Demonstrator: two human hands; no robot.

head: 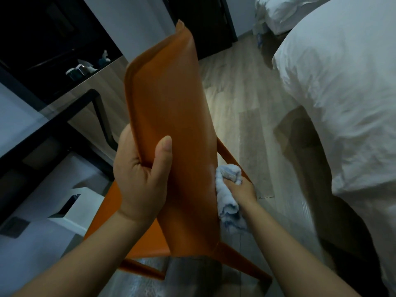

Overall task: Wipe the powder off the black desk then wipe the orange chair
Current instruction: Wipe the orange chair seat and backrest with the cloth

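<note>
orange chair [171, 116]: stiff, smooth, light-looking | left hand [139, 179] clamped on its edge | right hand [242, 189] gripping soft cloth [227, 189] against its side

Pale wood floor [235, 99], white bedding [342, 93] right

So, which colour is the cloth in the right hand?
The cloth in the right hand is white with pale blue patches, seen in the head view.

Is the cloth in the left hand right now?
No, the right hand holds the cloth; the left hand grips the orange chair.
</note>
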